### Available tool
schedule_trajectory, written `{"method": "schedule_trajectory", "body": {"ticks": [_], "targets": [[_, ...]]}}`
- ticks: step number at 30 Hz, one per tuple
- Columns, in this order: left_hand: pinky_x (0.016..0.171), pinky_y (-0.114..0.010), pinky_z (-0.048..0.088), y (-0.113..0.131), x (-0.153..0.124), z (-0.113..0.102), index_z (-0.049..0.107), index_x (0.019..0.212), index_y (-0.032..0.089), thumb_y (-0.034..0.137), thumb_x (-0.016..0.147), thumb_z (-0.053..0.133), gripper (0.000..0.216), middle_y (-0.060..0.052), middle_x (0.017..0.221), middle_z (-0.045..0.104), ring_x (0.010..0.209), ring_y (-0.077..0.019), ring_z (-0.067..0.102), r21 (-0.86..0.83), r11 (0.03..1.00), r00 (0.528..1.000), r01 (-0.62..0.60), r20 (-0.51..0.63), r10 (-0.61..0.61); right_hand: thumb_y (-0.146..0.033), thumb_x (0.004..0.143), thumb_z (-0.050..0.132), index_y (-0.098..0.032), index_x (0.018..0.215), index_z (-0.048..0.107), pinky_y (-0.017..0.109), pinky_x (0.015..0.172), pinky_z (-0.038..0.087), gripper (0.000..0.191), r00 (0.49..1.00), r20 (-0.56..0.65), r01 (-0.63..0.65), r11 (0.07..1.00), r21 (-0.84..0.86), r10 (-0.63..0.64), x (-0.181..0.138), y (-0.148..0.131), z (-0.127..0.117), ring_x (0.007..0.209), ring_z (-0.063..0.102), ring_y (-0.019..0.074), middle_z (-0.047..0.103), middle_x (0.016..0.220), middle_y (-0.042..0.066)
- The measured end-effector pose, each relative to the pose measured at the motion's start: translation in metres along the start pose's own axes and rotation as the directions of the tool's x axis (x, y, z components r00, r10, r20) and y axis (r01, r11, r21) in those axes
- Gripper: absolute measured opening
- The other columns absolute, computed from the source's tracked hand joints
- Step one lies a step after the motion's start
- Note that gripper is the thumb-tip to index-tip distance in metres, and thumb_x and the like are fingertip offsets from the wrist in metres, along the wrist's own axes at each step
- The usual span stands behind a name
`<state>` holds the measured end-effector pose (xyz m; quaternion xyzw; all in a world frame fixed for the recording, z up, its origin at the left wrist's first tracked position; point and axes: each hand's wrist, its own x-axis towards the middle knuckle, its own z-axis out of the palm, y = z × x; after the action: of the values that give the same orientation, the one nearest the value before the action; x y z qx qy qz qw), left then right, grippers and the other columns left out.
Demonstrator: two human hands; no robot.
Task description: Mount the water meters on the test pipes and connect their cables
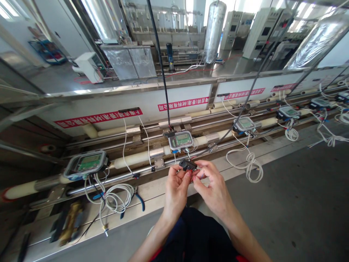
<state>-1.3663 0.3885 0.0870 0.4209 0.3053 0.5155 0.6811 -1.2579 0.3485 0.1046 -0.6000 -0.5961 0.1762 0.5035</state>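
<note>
In front of me, my left hand (pixel 176 183) is closed around a small black plastic part (pixel 187 165). Thin red wires (pixel 190 173) show beneath that part, between the fingertips of both hands. The thumb and fingers of my right hand (pixel 211 182) are pinched together at these wires. Just beyond my hands sits a meter with a clear cover and a green circuit board (pixel 181 140), mounted on the pipe. Short leads hang from its underside towards the black part. My fingers hide the wire ends.
More meters (pixel 88 162) line the pipe on both sides. Coiled white cables (pixel 119 197) and blue-handled pliers (pixel 140 199) lie on the metal bench (pixel 152 207) at left, near a brass fitting (pixel 70 222). A black cable (pixel 161 65) hangs from above. Another white cable coil (pixel 253 169) droops at right.
</note>
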Motion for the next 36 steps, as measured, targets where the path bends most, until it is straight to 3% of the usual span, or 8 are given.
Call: {"method": "schedule_trajectory", "body": {"ticks": [16, 20, 24, 30, 33, 36], "targets": [[0.08, -0.028, 0.048, 0.0, 0.002, -0.002, 0.039, 0.089, 0.02, 0.024, 0.076, 0.065, 0.03, -0.003, 0.091, 0.069, 0.088, -0.0164, 0.066, 0.039, 0.999, 1.0, 0.007, -0.003, -0.006, -0.018, 0.078, 0.056, -0.021, 0.065, 0.052, 0.035, 0.085, 0.046, 0.014, 0.999, 0.027, -0.044, 0.999, 0.013, 0.044, 0.008, 0.0, 0.001, 0.1, 0.058, 0.0194, 0.06, 0.106, 0.005], [0.078, -0.028, 0.049, -0.001, 0.006, -0.004, 0.038, 0.089, 0.021, 0.026, 0.073, 0.069, 0.035, -0.003, 0.087, 0.069, 0.085, -0.017, 0.066, 0.018, 0.999, 0.999, 0.029, -0.034, -0.029, -0.025, 0.079, 0.058, -0.021, 0.076, 0.057, 0.031, 0.077, 0.048, 0.005, 0.997, -0.022, -0.08, 0.997, 0.022, 0.08, 0.004, 0.003, 0.003, 0.096, 0.059, 0.019, 0.062, 0.106, 0.006], [0.071, -0.027, 0.05, -0.004, 0.01, -0.006, 0.037, 0.09, 0.021, 0.027, 0.072, 0.07, 0.038, -0.001, 0.082, 0.069, 0.078, -0.0165, 0.067, -0.005, 0.999, 0.997, 0.044, -0.064, -0.044, -0.029, 0.076, 0.064, -0.021, 0.091, 0.057, 0.028, 0.067, 0.049, 0.019, 0.984, -0.099, -0.138, 0.987, 0.085, 0.146, -0.005, 0.008, 0.009, 0.083, 0.061, 0.017, 0.065, 0.099, 0.006], [0.071, -0.024, 0.05, -0.008, 0.008, -0.004, 0.038, 0.089, 0.02, 0.027, 0.075, 0.067, 0.032, 0.001, 0.077, 0.066, 0.074, -0.0129, 0.065, -0.003, 0.999, 0.998, 0.047, -0.045, -0.047, -0.026, 0.084, 0.056, -0.021, 0.083, 0.06, 0.027, 0.068, 0.047, 0.007, 0.984, -0.179, -0.009, 0.996, 0.086, 0.024, -0.011, 0.013, 0.016, 0.08, 0.058, 0.015, 0.063, 0.086, 0.003], [0.072, -0.027, 0.052, -0.013, 0.007, -0.014, 0.042, 0.093, 0.019, 0.03, 0.077, 0.065, 0.03, -0.004, 0.093, 0.064, 0.078, -0.0139, 0.063, 0.082, 0.996, 0.999, 0.037, -0.036, -0.034, -0.024, 0.085, 0.056, -0.021, 0.082, 0.061, 0.027, 0.064, 0.045, 0.007, 0.982, -0.186, 0.014, 0.999, 0.051, -0.005, -0.009, 0.012, 0.015, 0.074, 0.056, 0.0142, 0.062, 0.083, 0.002], [0.068, -0.029, 0.053, -0.027, 0.015, -0.049, 0.047, 0.104, 0.018, 0.034, 0.083, 0.057, 0.029, -0.008, 0.101, 0.059, 0.085, -0.0176, 0.061, 0.368, 0.929, 0.988, -0.036, -0.126, 0.088, -0.022, 0.085, 0.057, -0.021, 0.082, 0.062, 0.026, 0.065, 0.045, 0.006, 0.983, -0.181, 0.05, 0.997, 0.056, -0.039, -0.007, 0.012, 0.014, 0.075, 0.057, 0.0142, 0.062, 0.084, 0.002]]}}
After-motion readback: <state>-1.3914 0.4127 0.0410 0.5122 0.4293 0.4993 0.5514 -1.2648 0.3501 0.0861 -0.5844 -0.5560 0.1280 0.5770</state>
